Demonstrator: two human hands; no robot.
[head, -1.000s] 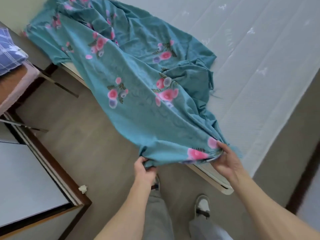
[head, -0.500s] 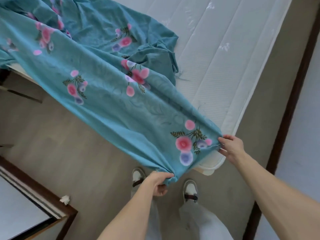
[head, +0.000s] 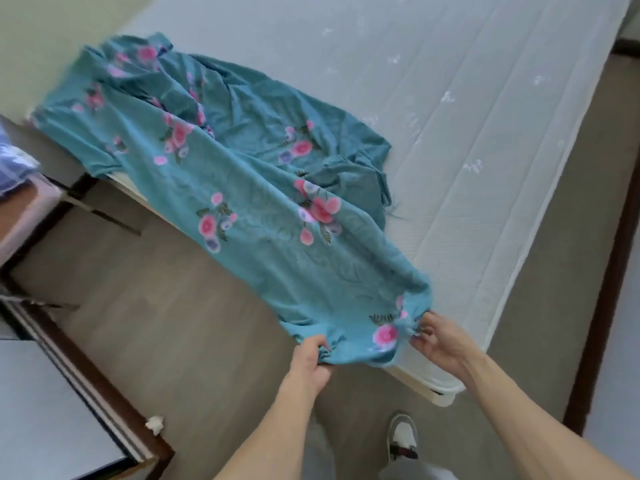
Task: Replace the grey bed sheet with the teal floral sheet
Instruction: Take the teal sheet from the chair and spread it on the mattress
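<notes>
I see the teal floral sheet point(head: 263, 202) bunched along the bare mattress point(head: 485, 133), its near end hanging off the bed's corner. My left hand point(head: 310, 363) grips that gathered edge; my right hand point(head: 438, 342) pinches it just beside.

Matt teal floral sheet point(head: 263, 216) of soft cloth; quilted mattress point(head: 485, 98) fabric.

Pretty clearly a bedroom at home: bare white mattress point(head: 467, 140) just past the gripping hands, wood-look floor point(head: 166, 317) below them, maybe a desk (blurry) point(head: 52, 403) off left.
</notes>
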